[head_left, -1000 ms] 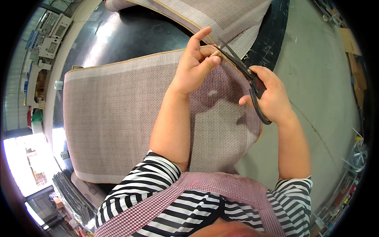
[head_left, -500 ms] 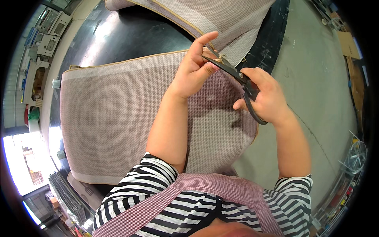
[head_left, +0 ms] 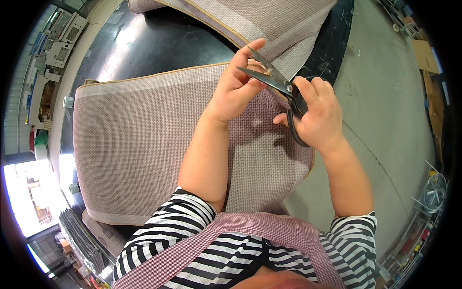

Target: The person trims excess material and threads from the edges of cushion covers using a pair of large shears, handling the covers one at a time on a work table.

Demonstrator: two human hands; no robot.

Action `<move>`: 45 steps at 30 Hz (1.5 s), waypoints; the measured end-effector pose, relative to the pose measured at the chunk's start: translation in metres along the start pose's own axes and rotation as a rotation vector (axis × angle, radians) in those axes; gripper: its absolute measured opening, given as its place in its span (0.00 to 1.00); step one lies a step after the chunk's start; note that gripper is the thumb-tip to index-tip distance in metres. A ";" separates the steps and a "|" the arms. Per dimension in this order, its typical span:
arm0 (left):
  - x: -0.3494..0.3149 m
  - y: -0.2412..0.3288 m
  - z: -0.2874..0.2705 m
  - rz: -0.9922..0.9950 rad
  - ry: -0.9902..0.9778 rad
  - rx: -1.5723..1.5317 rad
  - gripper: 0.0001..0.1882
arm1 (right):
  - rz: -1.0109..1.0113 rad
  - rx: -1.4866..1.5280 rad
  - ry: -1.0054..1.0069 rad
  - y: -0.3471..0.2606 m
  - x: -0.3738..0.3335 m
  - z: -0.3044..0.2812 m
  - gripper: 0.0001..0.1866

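A woven beige-and-mauve mat with a thin tan bound edge lies before me. At its far right corner my left hand pinches the mat's edge between thumb and fingers, its index finger stretched out past the blades. What lies under its thumb is partly hidden. My right hand grips black-handled scissors, fingers through one loop and thumb at the other. Their dark blades are spread apart, pointing up and left over the left fingers. A small tuft of tan thread shows between the blades.
Another similar mat lies folded at the far side of the dark glossy table. Grey floor runs along the right. Machines stand at the far left; a metal fan is at the right rim.
The scissors have opened wider and shifted slightly left with my right hand. My left hand has stayed almost in place at the mat's edge.
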State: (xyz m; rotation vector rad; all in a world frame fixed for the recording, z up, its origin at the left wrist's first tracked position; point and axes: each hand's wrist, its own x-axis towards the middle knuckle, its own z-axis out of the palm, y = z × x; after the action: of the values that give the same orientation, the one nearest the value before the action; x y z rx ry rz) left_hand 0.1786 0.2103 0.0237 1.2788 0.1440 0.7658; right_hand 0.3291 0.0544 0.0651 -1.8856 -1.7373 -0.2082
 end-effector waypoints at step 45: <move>0.001 -0.011 0.007 -0.059 0.094 0.242 0.19 | 1.119 0.403 0.068 0.139 0.024 0.044 0.42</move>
State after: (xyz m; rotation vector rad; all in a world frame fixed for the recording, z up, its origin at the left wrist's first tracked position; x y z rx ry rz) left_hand 0.1876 0.2038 0.0163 1.4606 0.3574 0.7752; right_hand 0.4540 0.0973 -0.0009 -2.1682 -0.4282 0.4600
